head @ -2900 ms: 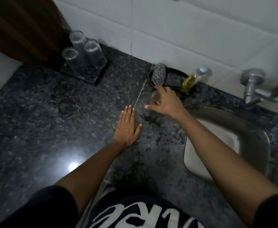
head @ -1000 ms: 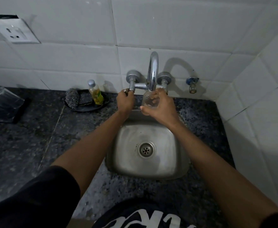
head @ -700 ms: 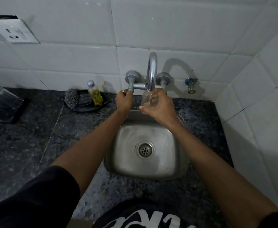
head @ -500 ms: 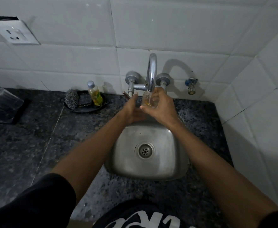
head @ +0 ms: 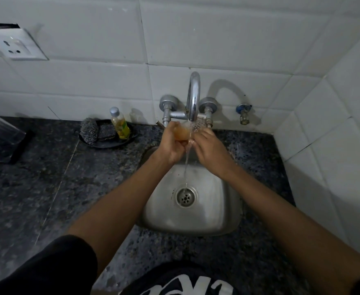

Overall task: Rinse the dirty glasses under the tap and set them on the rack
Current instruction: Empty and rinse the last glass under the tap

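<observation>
A small clear glass (head: 183, 133) holding brownish water sits under the spout of the chrome tap (head: 193, 99). Water runs from the spout into the glass, overflows, and falls as a thin stream towards the drain of the steel sink (head: 217, 211). My left hand (head: 171, 145) wraps around the glass from the left. My right hand (head: 209, 145) touches the glass on its right side with the fingertips. The rack (head: 0, 141) with upturned clear glasses shows at the far left edge, partly cut off.
A black dish (head: 108, 143) by the wall holds a steel scrubber (head: 89, 129), a sponge and a small bottle of yellow liquid (head: 120, 126). A second small valve (head: 243, 113) sticks out of the tiles on the right. Dark granite counter surrounds the sink; a tiled wall closes the right side.
My left hand left the tap handle and came onto the glass. Water now flows and fills the glass with brownish water that spills over. My right hand shifted to the glass's right side.
</observation>
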`<state>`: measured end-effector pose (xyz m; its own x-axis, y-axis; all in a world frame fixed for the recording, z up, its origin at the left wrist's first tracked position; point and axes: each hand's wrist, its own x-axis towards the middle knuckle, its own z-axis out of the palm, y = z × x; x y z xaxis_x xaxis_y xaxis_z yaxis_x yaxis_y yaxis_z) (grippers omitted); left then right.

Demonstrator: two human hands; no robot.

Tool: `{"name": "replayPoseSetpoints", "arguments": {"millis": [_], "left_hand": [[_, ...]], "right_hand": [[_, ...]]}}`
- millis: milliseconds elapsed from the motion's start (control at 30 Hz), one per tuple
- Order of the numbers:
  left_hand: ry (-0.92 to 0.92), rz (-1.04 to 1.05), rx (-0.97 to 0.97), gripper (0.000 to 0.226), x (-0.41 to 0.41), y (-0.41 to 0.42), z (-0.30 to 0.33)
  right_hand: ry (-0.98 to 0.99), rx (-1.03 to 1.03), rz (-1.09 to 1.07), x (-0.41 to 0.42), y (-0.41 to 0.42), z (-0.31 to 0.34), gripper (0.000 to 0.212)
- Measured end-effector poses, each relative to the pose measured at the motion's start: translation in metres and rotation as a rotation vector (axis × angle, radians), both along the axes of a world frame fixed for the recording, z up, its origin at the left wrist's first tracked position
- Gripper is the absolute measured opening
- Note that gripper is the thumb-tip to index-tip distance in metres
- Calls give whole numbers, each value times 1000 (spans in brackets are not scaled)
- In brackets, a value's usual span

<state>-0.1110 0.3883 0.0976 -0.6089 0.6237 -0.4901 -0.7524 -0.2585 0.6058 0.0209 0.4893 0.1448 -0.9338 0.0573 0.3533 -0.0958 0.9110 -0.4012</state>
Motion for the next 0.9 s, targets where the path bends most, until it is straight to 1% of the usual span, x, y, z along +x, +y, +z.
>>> {"name": "replayPoseSetpoints", "arguments": {"millis": [67, 133, 167, 200, 233, 267, 333, 367, 400, 467, 500, 533, 600, 633, 667, 700, 800, 833, 867, 900], "left_hand": [[57, -53, 36, 58, 2, -1, 8], [95, -88, 44, 47, 5, -2, 14], [99, -79, 33, 44, 5, -3, 14], [98, -56, 26, 43, 7, -4, 14], [92, -29, 34, 42, 8, -6, 13], [92, -14, 52, 43, 11, -7, 12], [95, -5, 65, 45, 13, -8, 6], [93, -24, 58, 46, 13, -8, 5], [93, -61, 47, 50, 11, -9, 6], [133, -150, 11, 55, 5, -11, 10], [161, -170, -25, 52, 2, -11, 12], [173, -158, -64, 45, 1, -11, 15], [168, -88, -88, 31, 4, -11, 19], [165, -57, -69, 28, 5, -12, 19], [158, -38, -54, 28, 6, -12, 20], [155, -36, -40, 29, 6, -13, 20], [171, -141, -72, 47, 3, -14, 24], [176, -146, -102, 46, 2, -15, 24], [189, -123, -125, 40, 1, -15, 25], [212, -87, -143, 33, 1, -17, 24]], "right_hand": [[-28, -63, 31, -1, -5, 1, 23], [-72, -48, 65, 0, -4, 4, 31], [-75, -29, 74, 1, -2, 5, 32], [-64, -47, 73, 2, 0, 4, 28], [-58, -126, 53, 2, -1, 4, 22], [-70, -225, 7, 1, -6, 5, 20], [-133, -423, -73, -2, -18, 7, 23], [-123, -443, -88, -3, -20, 8, 25], [-88, -404, -75, -3, -19, 8, 25], [-103, -201, 34, -1, -12, 9, 28], [-121, -114, 59, 0, -8, 10, 30], [-117, -121, 59, 0, -6, 7, 32], [-99, -328, -12, -1, -13, 9, 30], [-121, -445, -68, -3, -18, 11, 29], [-141, -500, -91, -6, -21, 10, 30], [-139, -495, -87, -8, -22, 11, 31], [-93, -186, 28, -6, -13, 9, 35], [-92, -142, 48, -5, -9, 6, 34], [-90, -202, 46, -3, -8, 3, 32], [-91, -333, 7, -3, -13, 4, 30]]}}
